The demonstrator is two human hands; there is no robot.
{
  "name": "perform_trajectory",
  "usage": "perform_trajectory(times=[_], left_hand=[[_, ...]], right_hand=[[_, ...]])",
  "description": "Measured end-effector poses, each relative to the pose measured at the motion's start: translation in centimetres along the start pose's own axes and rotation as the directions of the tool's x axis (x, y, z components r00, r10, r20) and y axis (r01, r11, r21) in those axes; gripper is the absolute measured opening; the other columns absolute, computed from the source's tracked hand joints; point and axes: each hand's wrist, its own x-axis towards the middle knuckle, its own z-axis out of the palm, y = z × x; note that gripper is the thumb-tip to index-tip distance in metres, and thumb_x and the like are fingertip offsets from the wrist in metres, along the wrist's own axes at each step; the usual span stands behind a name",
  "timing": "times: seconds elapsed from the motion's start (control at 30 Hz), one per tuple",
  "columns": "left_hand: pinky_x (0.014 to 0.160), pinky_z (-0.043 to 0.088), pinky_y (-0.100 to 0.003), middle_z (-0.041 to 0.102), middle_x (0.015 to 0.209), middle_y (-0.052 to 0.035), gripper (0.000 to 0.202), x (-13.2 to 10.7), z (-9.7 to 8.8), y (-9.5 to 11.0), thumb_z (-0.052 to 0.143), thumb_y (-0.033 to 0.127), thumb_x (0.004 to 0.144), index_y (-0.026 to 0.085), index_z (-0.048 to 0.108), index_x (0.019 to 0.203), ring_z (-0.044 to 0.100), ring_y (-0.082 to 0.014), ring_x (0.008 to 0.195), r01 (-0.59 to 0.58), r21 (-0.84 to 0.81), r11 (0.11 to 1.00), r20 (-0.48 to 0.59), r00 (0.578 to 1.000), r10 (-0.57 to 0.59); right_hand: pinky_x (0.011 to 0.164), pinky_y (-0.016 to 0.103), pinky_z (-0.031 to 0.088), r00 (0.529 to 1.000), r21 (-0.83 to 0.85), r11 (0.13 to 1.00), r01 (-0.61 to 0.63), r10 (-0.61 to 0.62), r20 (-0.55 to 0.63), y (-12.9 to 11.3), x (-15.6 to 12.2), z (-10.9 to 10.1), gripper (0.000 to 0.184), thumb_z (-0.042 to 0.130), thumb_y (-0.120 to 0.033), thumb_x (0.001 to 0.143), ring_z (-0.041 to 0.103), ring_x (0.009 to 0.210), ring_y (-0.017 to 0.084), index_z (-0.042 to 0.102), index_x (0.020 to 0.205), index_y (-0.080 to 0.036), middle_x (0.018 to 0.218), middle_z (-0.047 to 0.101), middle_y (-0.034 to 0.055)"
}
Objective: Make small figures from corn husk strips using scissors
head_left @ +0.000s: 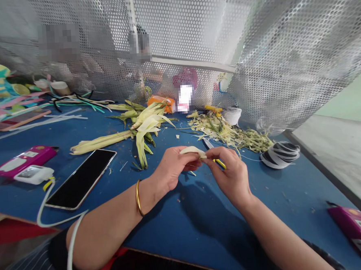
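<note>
- I see the left hand (173, 168) with its fingers pinched shut on one end of a pale corn-husk strip (193, 150).
- The right hand (232, 174) pinches the other end, just above the blue table (188, 220).
- A husk bundle (137, 129) lies behind, with a smartphone (82, 177) to the left.

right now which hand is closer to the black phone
Left. The left hand sits just right of the phone; the right hand is farther right, past it. Both hands pinch a pale husk strip.
</note>
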Motion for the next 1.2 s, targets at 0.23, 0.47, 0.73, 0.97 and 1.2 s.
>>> perform_trajectory(times=[0.23,0.47,0.73,0.97,1.2], left_hand=[[0.064,0.05,-0.025,0.068,0.066,-0.0039,0.009,0.2,0.0,0.0,0.072,0.017,0.065,0.012,0.07,0.073,0.065,-0.0138,0.063,0.03,-0.018,0.999,-0.027,0.999,-0.03],[0.063,0.049,-0.024,0.069,0.067,-0.0034,0.005,0.0,0.4,0.0,0.071,0.017,0.068,0.013,0.069,0.071,0.065,-0.0136,0.066,0.001,0.031,1.0,-0.033,0.999,0.0],[0.064,0.048,-0.024,0.07,0.068,-0.0033,0.006,-0.2,0.6,-0.2,0.067,0.019,0.071,0.014,0.07,0.071,0.064,-0.0131,0.066,-0.069,0.133,0.989,-0.033,0.997,0.074],[0.059,0.044,-0.024,0.065,0.064,-0.0007,0.018,0.0,0.2,-0.7,0.077,0.027,0.062,0.014,0.069,0.073,0.056,-0.0111,0.061,-0.134,0.181,0.974,0.012,0.991,0.134],[0.06,0.044,-0.024,0.066,0.069,-0.0025,0.016,-0.3,0.0,-0.6,0.072,0.029,0.066,0.015,0.07,0.072,0.058,-0.0136,0.066,-0.109,0.211,0.971,0.009,0.994,0.11]], right_hand=[[0.082,0.033,0.044,0.995,-0.017,0.996,0.086,-0.085,0.043,0.1,0.0,0.0,0.011,0.054,-0.018,0.094,0.064,0.084,0.018,0.062,0.089,-0.024,0.087,0.07,0.0007],[0.075,0.03,0.045,0.993,0.077,0.99,-0.115,0.112,0.038,0.1,0.1,0.2,0.012,0.056,-0.019,0.091,0.063,0.078,0.017,0.06,0.08,-0.023,0.081,0.069,-0.0006],[0.067,0.028,0.049,0.938,0.284,0.896,-0.341,0.346,0.033,-0.3,-0.1,0.4,0.008,0.061,-0.024,0.085,0.065,0.069,0.016,0.057,0.091,-0.022,0.077,0.069,-0.0005],[0.069,0.03,0.049,0.92,0.366,0.85,-0.38,0.388,0.054,-0.2,-0.2,0.7,0.022,0.06,-0.024,0.084,0.063,0.068,0.016,0.053,0.106,-0.023,0.076,0.067,-0.0012],[0.061,0.028,0.047,0.907,0.456,0.793,-0.405,0.411,0.091,0.0,-0.2,0.9,0.02,0.063,-0.028,0.082,0.06,0.061,0.016,0.052,0.098,-0.022,0.067,0.063,-0.0031]])
